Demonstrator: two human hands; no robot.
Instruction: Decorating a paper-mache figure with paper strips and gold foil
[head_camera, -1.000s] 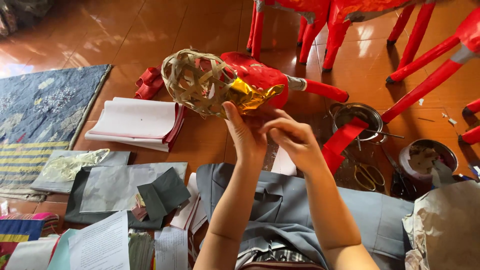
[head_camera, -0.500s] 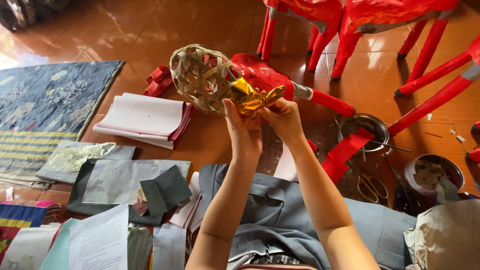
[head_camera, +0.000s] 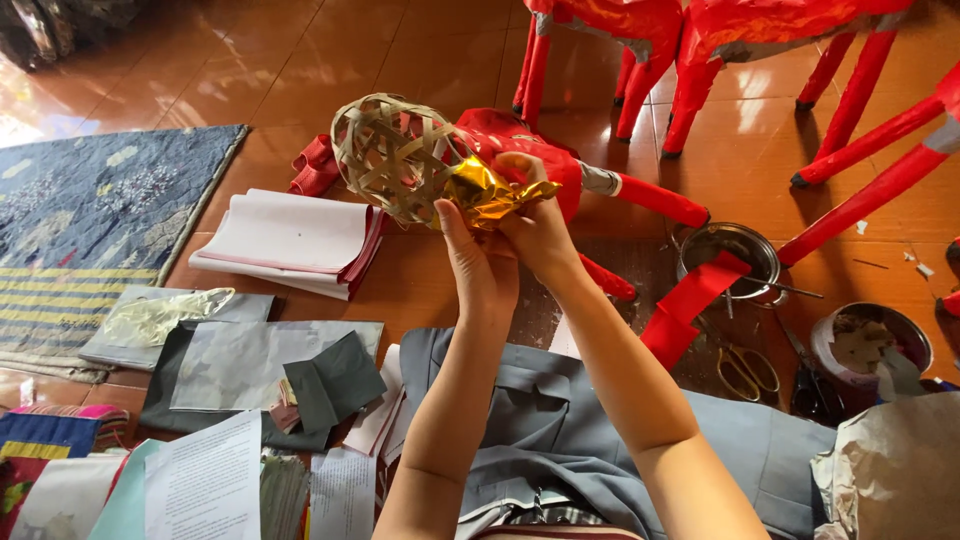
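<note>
Holding the woven bamboo ball (head_camera: 395, 155) up over the floor, both hands look about the same as half a second ago. Left hand (head_camera: 478, 262) fingers are clamped on the gold foil (head_camera: 487, 195) at the ball's side, and right hand (head_camera: 535, 225) has shifted slightly, fingertips pinching the foil's top. Red paper figure (head_camera: 545, 160) behind stays put.

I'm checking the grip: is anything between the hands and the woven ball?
Yes, partly. Crumpled gold foil lies between the woven ball and the fingers of both the left hand and right hand, which press it on.
</note>
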